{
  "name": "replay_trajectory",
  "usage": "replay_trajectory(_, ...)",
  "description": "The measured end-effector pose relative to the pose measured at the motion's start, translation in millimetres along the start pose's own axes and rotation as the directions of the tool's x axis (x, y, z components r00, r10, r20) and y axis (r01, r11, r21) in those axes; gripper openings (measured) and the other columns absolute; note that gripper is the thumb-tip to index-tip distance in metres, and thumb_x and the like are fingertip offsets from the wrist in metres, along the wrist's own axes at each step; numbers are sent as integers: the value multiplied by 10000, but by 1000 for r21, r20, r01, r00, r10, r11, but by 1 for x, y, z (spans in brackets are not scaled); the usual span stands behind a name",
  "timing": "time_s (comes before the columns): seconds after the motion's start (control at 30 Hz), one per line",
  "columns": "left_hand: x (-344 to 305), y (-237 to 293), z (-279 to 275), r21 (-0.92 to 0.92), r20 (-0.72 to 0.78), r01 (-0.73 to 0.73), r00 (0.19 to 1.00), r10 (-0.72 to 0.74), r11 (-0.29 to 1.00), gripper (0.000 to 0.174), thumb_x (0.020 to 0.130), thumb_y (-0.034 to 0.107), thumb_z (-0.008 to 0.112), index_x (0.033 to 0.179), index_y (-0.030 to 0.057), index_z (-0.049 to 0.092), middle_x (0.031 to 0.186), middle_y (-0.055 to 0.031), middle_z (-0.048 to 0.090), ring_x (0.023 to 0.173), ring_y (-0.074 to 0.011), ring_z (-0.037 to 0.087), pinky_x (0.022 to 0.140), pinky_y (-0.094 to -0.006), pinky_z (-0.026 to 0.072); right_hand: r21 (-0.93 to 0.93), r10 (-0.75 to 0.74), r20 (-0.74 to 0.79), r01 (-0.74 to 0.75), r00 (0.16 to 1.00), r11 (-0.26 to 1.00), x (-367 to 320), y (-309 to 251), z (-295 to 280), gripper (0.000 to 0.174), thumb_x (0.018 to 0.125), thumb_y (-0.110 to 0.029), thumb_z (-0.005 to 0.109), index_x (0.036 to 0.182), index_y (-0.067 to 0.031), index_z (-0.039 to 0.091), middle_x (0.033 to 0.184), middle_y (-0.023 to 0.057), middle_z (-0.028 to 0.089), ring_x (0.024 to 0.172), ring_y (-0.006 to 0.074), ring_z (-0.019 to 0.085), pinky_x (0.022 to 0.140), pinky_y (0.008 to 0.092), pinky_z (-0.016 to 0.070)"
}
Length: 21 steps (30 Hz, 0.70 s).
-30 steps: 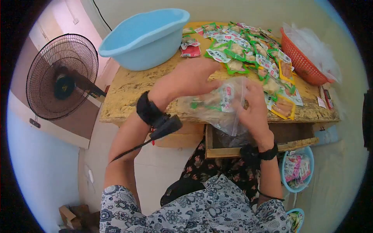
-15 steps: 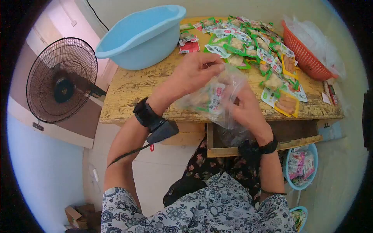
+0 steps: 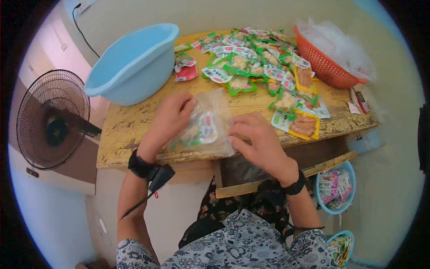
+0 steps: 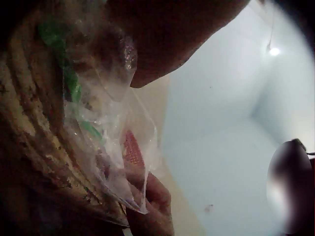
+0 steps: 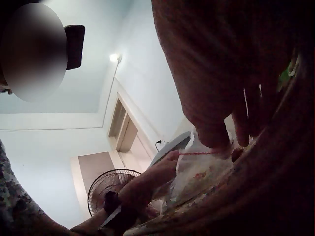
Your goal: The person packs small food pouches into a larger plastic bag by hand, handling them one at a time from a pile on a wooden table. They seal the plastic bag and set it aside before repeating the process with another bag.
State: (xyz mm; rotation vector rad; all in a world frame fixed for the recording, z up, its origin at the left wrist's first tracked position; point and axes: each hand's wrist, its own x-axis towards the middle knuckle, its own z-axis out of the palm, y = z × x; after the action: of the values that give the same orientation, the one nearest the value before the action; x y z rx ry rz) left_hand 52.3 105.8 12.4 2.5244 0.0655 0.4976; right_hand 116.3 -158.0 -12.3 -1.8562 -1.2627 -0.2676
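A clear zip bag [image 3: 218, 104] lies over the table's front edge in the head view, its zip side facing right. Inside it shows a food packet [image 3: 207, 127] with a white, red and green label. My left hand [image 3: 171, 117] holds the bag's far left part between thumb and fingers. At the zip side, my right hand [image 3: 262, 144] pinches the edge with its fingertips. The right wrist view shows a red line along the bag's mouth [image 5: 197, 153], right at those fingers. In the left wrist view the bag [image 4: 110, 162] hides part of the other hand.
Many food packets [image 3: 239, 65] are heaped at the back of the worn yellow table [image 3: 134, 130]. A blue basin [image 3: 134, 67] stands left, a red basket [image 3: 324, 60] right. Below the right hand an open drawer [image 3: 242, 188] juts out. A fan [image 3: 53, 121] stands at left.
Both hands have lowered the bag towards the tabletop and spread apart. My right hand has moved from behind the clear plastic to the zip edge. The head view has shifted.
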Motion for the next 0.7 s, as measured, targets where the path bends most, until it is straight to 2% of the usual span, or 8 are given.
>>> replay_trajectory(0.03,-3,3,-2,42,-20,16,1000,-15,999,238,978,238,610,959,6,656,818,-189,644,710,-322,619,640,-444,458,15,-13,16,13,1000,1000,-1,-1,-5,148,857,-186,717,943,-65,713,973,126,674,998,356,602,891,450,497)
replay_trajectory(0.17,-12,20,-8,7,-34,68,997,-68,998,230,972,230,619,1046,22,684,828,-171,655,682,-328,619,655,-440,482,133,86,-73,-75,994,988,-10,-1,-19,127,889,-141,703,981,-55,716,1042,131,703,1024,346,645,899,457,517)
replay_trajectory(0.33,-20,36,-11,-46,-160,69,984,-75,997,350,932,137,665,1267,40,637,945,-155,670,739,-332,639,715,-422,519,-154,132,-270,-178,954,972,-10,24,-69,236,887,-167,722,1082,-36,698,1064,138,707,1038,342,660,904,456,525)
replay_trajectory(0.37,-23,42,-12,2,-207,19,978,-18,1000,374,925,115,674,1290,49,630,982,-136,672,762,-290,630,720,-391,517,-222,138,-297,-209,945,952,-9,31,-79,282,880,-185,732,1112,-32,691,1072,138,704,1049,343,655,909,453,524)
replay_trajectory(0.43,-29,53,-11,106,-292,-73,951,101,992,433,911,72,692,1337,68,616,1057,-98,676,810,-205,613,730,-330,515,-490,45,-227,-154,973,858,-5,34,-93,361,860,-216,748,1159,-31,665,1097,139,693,1069,341,641,910,449,520)
replay_trajectory(0.47,-31,55,-10,165,-313,-112,936,159,980,439,905,58,691,1337,71,616,1080,-104,671,834,-211,616,740,-334,515,-609,5,-181,-117,983,785,-5,35,-97,401,851,-232,757,1182,-31,653,1109,140,687,1080,340,634,910,447,518)
replay_trajectory(0.53,-36,60,-8,283,-342,-180,899,274,942,452,893,32,689,1337,75,617,1127,-116,661,883,-224,620,761,-342,517,-654,35,-146,-123,989,746,-12,48,-94,433,832,-250,767,1192,-45,643,1123,136,675,1088,338,620,893,449,514)
replay_trajectory(0.7,-50,89,-6,143,-407,-240,870,278,960,449,853,-23,698,1292,40,629,1085,-140,661,899,-269,647,773,-368,531,-632,187,-123,-222,975,743,-17,57,-90,404,817,-241,769,1160,-68,646,1104,134,670,1058,337,618,850,442,514)
